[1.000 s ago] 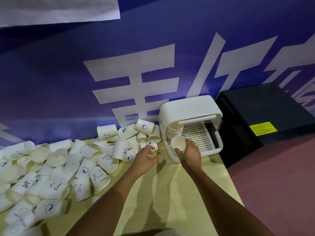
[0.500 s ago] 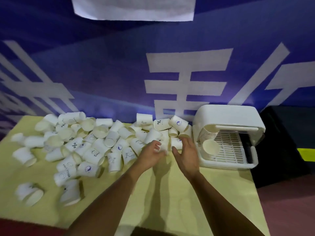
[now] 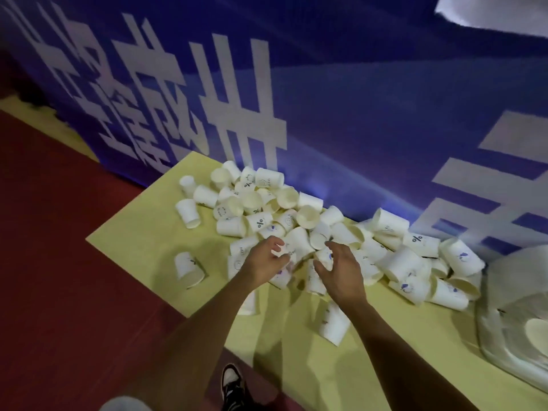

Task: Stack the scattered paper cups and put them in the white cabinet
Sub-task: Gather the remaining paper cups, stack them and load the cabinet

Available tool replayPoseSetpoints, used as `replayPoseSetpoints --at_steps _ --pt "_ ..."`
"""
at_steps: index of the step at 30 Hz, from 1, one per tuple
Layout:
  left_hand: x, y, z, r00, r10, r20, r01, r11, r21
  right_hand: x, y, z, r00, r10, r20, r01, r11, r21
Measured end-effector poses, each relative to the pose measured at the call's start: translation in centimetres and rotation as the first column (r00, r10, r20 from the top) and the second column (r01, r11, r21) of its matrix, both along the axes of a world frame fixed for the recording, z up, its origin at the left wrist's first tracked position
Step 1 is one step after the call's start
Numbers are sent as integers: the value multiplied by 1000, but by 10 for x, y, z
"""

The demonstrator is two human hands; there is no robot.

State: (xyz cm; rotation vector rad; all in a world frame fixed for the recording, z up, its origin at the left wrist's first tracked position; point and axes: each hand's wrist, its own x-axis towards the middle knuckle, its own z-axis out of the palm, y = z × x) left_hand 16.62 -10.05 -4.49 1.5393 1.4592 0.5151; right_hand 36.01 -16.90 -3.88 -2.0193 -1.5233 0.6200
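Many white paper cups (image 3: 299,229) lie scattered in a heap along the back of the yellow table (image 3: 139,232). My left hand (image 3: 264,262) hovers over the near side of the heap, fingers loosely curled, holding nothing that I can make out. Just to its right, my right hand (image 3: 341,268) reaches over the cups with fingers spread. The white cabinet (image 3: 510,292) is blurred at the right edge, with a cup mouth (image 3: 536,333) showing inside it.
One cup (image 3: 188,268) lies apart at the left of the table, another (image 3: 333,324) lies near the front under my right forearm. A blue banner (image 3: 355,114) stands behind the table. Red floor (image 3: 59,292) is to the left, and a shoe (image 3: 232,387) is below.
My right hand let go of the cups at the cabinet. My view swung left, and both hands moved from beside the cabinet onto the middle of the heap.
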Motion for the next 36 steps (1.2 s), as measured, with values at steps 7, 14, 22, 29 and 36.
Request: replayPoseSetpoints --at_steps 7,14,22,29,36 --pt "-132 49 -10 993 114 -5 -114 993 -29 -113 61 4 994 89 63 -84 993 -81" --pt "-206 67 -7 954 297 -45 -298 954 -28 -179 121 14 944 298 139 -284 952 -112" --pt "-260 98 -22 907 418 -58 -421 902 -95 -239 191 3 876 433 213 -400 898 -182" --pt "-281 182 -72 910 412 -50 -412 880 -235 -286 284 -26 776 484 404 -374 870 -322" --pt "-272 231 -105 876 482 32 -450 839 -306 -321 348 -56 710 496 500 -323 860 -394"
